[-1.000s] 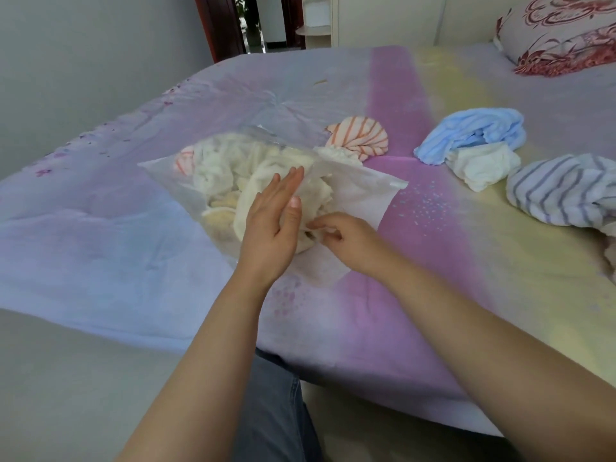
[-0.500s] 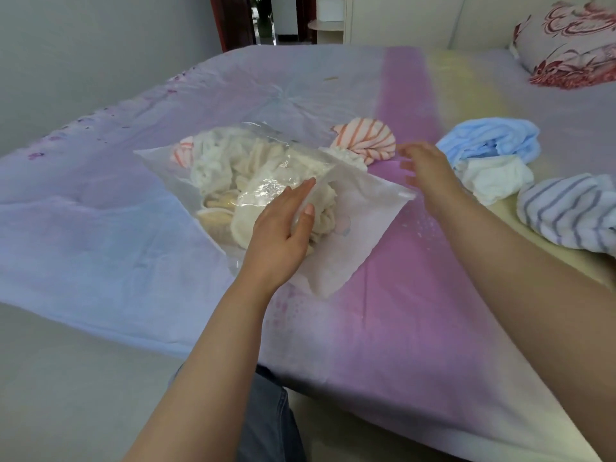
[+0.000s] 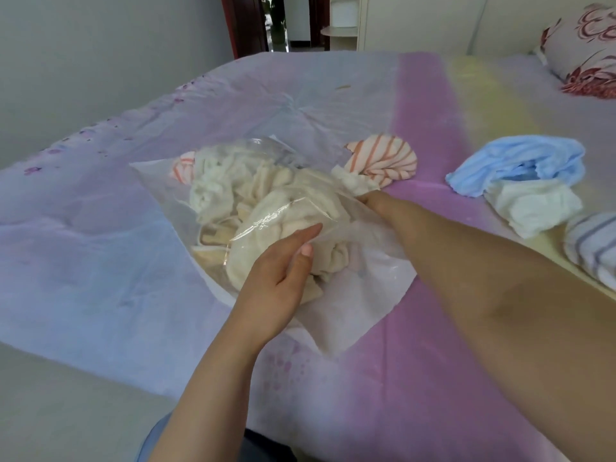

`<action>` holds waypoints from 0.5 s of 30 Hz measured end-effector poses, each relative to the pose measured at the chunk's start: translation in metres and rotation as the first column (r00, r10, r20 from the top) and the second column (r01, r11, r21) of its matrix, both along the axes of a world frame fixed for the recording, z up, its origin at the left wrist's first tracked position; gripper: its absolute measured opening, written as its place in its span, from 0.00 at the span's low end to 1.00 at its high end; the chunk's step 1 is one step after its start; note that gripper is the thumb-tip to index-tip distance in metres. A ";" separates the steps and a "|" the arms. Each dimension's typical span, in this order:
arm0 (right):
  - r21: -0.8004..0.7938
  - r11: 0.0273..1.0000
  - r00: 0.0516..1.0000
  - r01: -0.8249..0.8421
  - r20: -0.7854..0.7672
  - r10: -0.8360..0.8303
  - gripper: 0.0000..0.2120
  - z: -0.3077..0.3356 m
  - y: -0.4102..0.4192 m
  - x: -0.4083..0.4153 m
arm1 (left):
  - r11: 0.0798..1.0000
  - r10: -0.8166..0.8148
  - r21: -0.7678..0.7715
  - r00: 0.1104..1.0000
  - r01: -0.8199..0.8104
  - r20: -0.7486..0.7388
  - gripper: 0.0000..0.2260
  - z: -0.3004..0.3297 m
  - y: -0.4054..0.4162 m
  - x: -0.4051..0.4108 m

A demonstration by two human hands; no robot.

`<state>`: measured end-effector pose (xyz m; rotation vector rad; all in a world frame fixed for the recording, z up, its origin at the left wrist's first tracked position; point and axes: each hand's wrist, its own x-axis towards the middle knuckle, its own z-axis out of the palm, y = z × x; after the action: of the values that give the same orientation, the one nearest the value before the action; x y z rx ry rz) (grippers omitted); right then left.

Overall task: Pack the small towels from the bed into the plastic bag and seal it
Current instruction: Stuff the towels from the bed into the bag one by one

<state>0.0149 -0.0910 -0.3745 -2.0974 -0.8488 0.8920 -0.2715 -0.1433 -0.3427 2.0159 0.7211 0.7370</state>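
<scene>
Both hands (image 3: pixel 280 261) (image 3: pixel 376 203) grip plastic bag (image 3: pixel 366 295) mouth.

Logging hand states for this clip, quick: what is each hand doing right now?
Left hand: pinching the plastic bag's upper film near the opening.
Right hand: at the bag's far edge; fingers hidden, grip cannot be told.

The bed (image 3: pixel 100 261) carries the plastic bag (image 3: pixel 350 305) and loose towels — orange-striped (image 3: pixel 383 158), blue (image 3: pixel 520 161), white (image 3: pixel 536 208) (crumpled).
</scene>
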 end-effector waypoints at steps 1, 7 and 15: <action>0.014 0.999 0.998 0.050 -0.030 -0.049 0.20 -0.007 -0.002 0.001 | 1.000 -0.006 0.000 1.000 0.006 -0.012 0.15 -0.002 0.000 0.001; 0.350 0.933 0.942 0.082 0.280 -0.187 0.25 -0.008 -0.027 0.011 | 1.000 -0.004 -0.015 1.000 0.004 0.001 0.15 -0.003 -0.005 0.000; 0.679 0.649 0.878 0.344 0.012 -0.479 0.10 0.058 -0.143 -0.005 | 1.000 0.002 -0.019 0.998 0.000 0.058 0.14 0.011 -0.024 -0.007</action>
<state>0.0100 -0.2336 -0.3163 -1.6287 -0.6039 0.0889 -0.2782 -0.1676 -0.3321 1.9685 0.6928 0.7834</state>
